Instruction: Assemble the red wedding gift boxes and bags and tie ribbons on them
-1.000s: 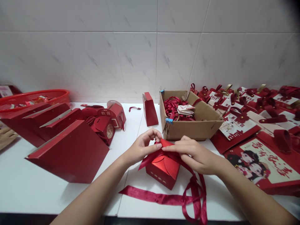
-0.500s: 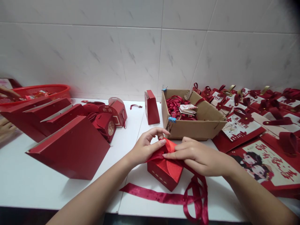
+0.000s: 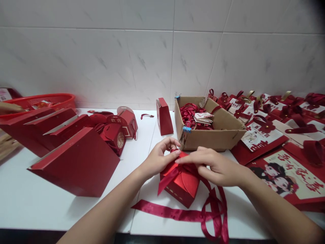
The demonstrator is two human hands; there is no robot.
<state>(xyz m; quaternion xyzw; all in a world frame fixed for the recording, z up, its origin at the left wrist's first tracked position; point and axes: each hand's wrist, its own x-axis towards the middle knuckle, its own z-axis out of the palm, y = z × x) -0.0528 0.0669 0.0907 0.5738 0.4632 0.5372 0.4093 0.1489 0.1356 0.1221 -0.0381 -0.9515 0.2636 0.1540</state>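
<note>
A small red gift box (image 3: 181, 189) with gold lettering on its front stands at the table's front middle. Dark red satin ribbon (image 3: 169, 179) crosses its top, one short end hanging over the front. My left hand (image 3: 162, 157) is closed at the back left of the top, thumb and fingers pinching the ribbon there; the fingertips are partly hidden. From the right, my right hand (image 3: 215, 166) presses its index finger on the ribbon crossing, its thumb and other fingers closed around the ribbon beside it. A long loose tail of ribbon lies looped in front of the box.
A cardboard box (image 3: 210, 139) of ribbons and cards stands behind. Red gift bags (image 3: 291, 176) crowd the right. Tall red boxes (image 3: 78, 166), small lidded boxes (image 3: 115, 135) and a red basket (image 3: 63, 98) fill the left, where another person's hand (image 3: 10, 108) reaches in.
The short ribbon end now hangs over the box's front. My right hand has shifted slightly upward, its index finger still on the top; the left hand stays nearly in place.
</note>
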